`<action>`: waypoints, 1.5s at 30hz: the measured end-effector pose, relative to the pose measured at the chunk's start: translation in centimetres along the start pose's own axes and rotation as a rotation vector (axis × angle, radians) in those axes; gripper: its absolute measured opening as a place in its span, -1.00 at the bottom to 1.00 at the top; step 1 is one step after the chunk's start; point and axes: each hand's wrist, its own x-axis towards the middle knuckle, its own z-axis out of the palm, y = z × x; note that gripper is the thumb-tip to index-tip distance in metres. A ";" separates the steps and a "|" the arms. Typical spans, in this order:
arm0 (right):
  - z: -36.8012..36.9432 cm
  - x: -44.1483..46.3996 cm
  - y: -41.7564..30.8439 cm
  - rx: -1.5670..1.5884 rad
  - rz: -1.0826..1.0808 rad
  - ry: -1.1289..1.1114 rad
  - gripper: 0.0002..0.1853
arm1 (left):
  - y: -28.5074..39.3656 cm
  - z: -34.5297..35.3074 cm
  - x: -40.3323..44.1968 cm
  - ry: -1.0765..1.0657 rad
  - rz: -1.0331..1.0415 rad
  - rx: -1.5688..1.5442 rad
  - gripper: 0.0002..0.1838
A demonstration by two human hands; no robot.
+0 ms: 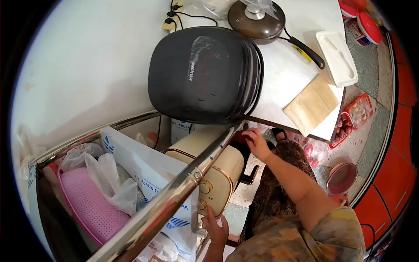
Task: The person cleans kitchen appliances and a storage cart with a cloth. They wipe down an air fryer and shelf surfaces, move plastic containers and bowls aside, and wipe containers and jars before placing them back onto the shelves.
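A cream toaster-oven-like appliance (222, 168) with gold trim and two round knobs stands behind a chrome rail. My left hand (216, 230) is at its front, one fingertip at the lower knob (202, 205), the fingers partly spread. A black handle (248, 175) juts from the appliance's front. My right hand (257, 143) is higher up, beside the appliance's far end. Its fingers are bent together against a dark red and black thing (238, 138), partly hidden by the rail, whose kind I cannot make out.
The chrome rail (192, 177) crosses in front of me. A black electric cooker (200, 76), a lidded pan (256, 19), a brown board (312, 105) and a white container (336, 59) sit on the white table. A pink basket (91, 201) and white-blue box (148, 166) lie left.
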 end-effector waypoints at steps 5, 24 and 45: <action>-2.1 2.7 -0.6 -0.225 0.115 -0.133 -0.73 | -0.8 0.4 -0.1 0.009 0.045 0.046 -0.29; -3.1 7.7 -2.6 -0.498 -0.088 -0.273 -0.83 | -1.7 1.1 -0.3 0.052 0.099 0.082 -0.35; -2.8 17.2 -3.2 -0.392 -0.064 -0.034 -0.81 | -1.6 1.1 -0.5 0.071 0.101 0.015 -0.36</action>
